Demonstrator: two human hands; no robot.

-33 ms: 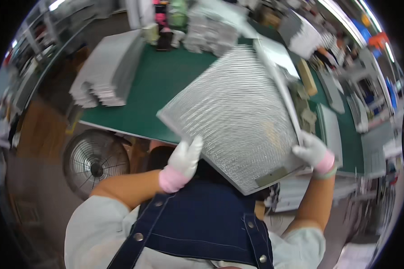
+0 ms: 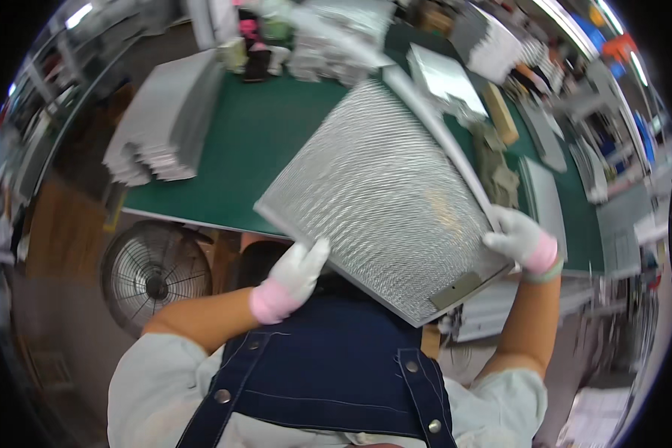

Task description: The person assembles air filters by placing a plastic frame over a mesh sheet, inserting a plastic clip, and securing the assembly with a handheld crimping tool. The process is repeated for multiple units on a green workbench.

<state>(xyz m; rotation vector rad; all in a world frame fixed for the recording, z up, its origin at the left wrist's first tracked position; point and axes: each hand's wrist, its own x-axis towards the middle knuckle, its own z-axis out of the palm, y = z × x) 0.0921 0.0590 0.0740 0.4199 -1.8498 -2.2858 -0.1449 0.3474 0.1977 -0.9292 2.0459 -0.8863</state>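
A silver mesh filter panel (image 2: pixel 373 194) in a thin metal frame is tilted in front of me, above the near edge of the green worktable (image 2: pixel 239 149). Its face is finely ribbed, with a yellowish patch towards the right and a small grey plate (image 2: pixel 455 291) at the lower corner. My left hand (image 2: pixel 295 272), in a white glove with a pink cuff, is closed on the lower left frame edge. The right corner is gripped by my right hand (image 2: pixel 519 239), gloved alike, with the thumb on the face. Fingers behind the panel are hidden.
Stacked grey metal sheets (image 2: pixel 164 116) stand on the table's left. Wrapped silver pieces (image 2: pixel 340 45) lie at the back, a beige block (image 2: pixel 500 116) and grey panels (image 2: pixel 546 205) to the right. A floor fan (image 2: pixel 155 280) stands below the table's left edge.
The panel has turned slightly counterclockwise, its top corner shifting left. Both hands keep their hold. The whole view has shifted a little, moving the table and stacks leftward in the picture.
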